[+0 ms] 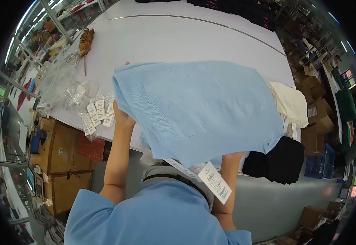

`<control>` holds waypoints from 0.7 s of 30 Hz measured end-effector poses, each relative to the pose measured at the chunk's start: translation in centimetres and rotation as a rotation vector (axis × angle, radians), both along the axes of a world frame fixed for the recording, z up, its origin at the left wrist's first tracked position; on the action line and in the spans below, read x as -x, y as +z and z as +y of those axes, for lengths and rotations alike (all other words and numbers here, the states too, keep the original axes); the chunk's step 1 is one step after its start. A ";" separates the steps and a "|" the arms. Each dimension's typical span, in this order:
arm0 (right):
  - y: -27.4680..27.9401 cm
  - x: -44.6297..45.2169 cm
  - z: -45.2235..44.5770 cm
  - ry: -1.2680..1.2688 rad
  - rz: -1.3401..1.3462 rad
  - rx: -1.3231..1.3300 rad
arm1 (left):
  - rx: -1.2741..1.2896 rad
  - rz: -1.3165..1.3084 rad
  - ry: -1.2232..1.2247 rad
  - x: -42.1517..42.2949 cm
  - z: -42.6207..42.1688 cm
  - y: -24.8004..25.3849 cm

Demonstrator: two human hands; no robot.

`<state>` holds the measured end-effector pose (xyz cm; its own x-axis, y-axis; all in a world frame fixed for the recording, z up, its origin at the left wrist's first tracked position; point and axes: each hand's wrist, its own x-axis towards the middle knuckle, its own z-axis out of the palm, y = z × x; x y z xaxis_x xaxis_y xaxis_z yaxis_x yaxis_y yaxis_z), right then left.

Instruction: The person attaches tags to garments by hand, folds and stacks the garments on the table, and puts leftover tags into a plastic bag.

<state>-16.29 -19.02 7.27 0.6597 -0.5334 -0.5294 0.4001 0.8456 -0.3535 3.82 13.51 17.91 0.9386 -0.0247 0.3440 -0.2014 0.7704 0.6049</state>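
Observation:
A light blue knitted garment (pixel 206 106) is spread in front of me, above the white table and reaching past its near edge. It has a band of openwork knit along its left side. My left hand (pixel 122 116) holds the garment's left edge, and most of its fingers are behind the fabric. One fingertip shows at the top left corner. My right hand is under the garment's lower right part, with only the wrist (pixel 232 158) visible, so its fingers are hidden. A white printed tag (pixel 215 182) hangs from the garment's lower edge beside my right forearm.
On the white table (pixel 165 38) lie clear plastic bags (pixel 61 77), printed tags (pixel 98 113) and a brown bundle on a stick (pixel 86 43) at left. Cream folded fabric (pixel 290 102) and black fabric (pixel 276 161) lie at right. Cardboard boxes (pixel 320 112) stand beyond.

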 end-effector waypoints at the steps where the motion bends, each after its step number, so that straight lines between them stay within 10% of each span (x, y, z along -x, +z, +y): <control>1: 0.6 0.0 0.2 -0.046 0.034 0.022 | 0.051 0.520 -0.230 -1.4 0.8 -8.4; 4: -5.9 6.0 -3.6 0.160 -0.059 0.006 | 0.021 0.899 -0.676 2.0 0.2 -16.9; 9: -2.0 4.1 -3.8 0.640 0.508 0.825 | -0.963 0.559 -0.621 2.7 -3.1 -13.3; 12: 0.2 1.7 -4.7 0.599 0.491 0.920 | -0.917 0.539 -0.716 1.7 -4.1 -11.2; 14: 1.9 1.4 -5.6 0.487 0.401 0.935 | -1.016 0.208 -0.489 2.2 -4.2 -10.9; 19: -7.0 5.4 -7.3 0.518 0.748 1.331 | -1.955 0.370 0.119 6.8 -1.1 -11.1; 21: -3.3 4.6 -3.4 0.303 1.122 1.606 | -1.363 0.258 0.040 8.7 0.5 -4.2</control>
